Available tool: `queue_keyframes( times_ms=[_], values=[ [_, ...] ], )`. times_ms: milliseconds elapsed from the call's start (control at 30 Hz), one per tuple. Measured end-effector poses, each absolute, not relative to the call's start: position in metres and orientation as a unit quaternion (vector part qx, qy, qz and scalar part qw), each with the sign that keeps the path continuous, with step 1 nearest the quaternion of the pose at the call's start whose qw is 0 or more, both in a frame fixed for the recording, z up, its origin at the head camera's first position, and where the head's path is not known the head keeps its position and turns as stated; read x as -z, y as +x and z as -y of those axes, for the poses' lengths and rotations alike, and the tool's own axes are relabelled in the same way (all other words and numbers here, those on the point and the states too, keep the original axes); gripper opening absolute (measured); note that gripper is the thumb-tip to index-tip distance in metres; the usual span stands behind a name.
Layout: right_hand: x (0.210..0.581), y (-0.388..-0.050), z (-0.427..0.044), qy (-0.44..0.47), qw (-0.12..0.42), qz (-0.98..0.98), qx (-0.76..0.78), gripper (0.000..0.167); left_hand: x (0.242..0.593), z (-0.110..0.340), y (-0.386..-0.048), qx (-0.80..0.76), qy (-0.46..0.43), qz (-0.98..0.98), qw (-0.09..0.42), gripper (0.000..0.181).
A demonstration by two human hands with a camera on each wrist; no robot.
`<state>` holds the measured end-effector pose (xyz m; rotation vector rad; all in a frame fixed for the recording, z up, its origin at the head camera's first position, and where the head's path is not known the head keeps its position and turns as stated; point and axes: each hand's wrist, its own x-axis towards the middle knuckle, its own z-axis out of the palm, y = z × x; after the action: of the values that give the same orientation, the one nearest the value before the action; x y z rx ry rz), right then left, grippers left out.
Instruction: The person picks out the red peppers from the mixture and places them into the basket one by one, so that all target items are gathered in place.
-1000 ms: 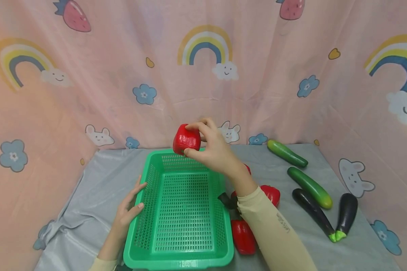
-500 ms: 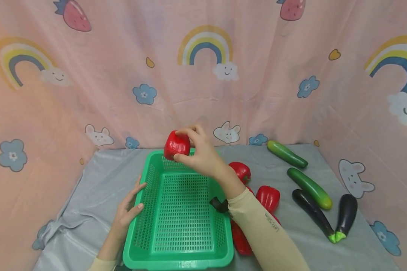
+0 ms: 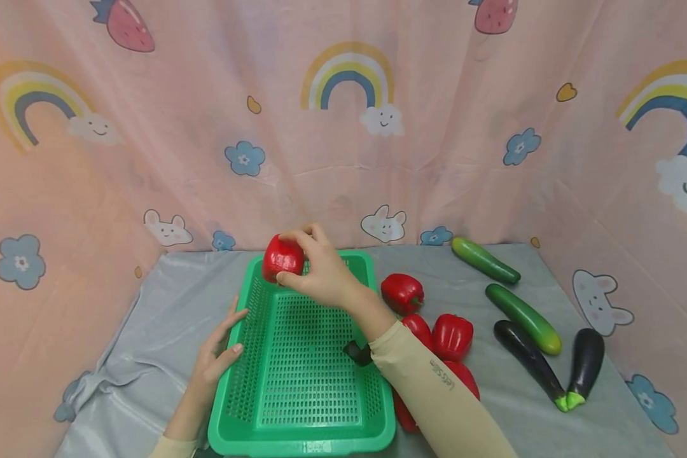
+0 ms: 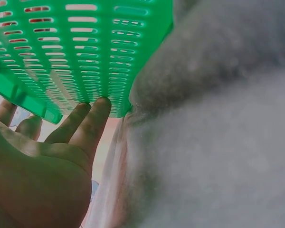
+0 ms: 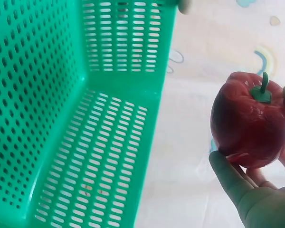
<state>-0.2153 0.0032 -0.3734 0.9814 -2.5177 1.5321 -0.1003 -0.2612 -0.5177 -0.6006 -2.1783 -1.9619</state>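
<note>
Gently, brace the green basket (image 3: pixel 303 447) with your left hand (image 3: pixel 214 357), its fingers extended and touching the outer left wall. Further out, your right hand (image 3: pixel 323 270) pinches the red pepper (image 3: pixel 282 258) between thumb and fingers, held up by the basket's far left corner, clear of the rim in the right wrist view. Its skin looks glossy, so a firm, even pinch seems wise. I'd lower it inside the rim before letting go.
</note>
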Motion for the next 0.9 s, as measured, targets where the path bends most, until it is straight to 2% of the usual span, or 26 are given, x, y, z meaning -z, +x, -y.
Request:
queue_keyframes(
  times_ms=[300,567,900],
  values=[
    [0.382,-0.218,0.007,0.314,0.011,0.817,-0.483,0.068,0.518,0.26,-0.101,0.654,-0.202,0.724,0.082,0.062],
    [0.398,-0.217,0.013,0.32,-0.02,0.812,-0.488,0.07,0.518,0.257,-0.099,0.643,-0.203,0.732,0.097,0.061],
    [0.417,-0.224,0.016,0.315,-0.031,0.828,-0.463,0.072,0.514,0.256,-0.098,0.656,-0.198,0.723,0.088,0.06]
  ],
)
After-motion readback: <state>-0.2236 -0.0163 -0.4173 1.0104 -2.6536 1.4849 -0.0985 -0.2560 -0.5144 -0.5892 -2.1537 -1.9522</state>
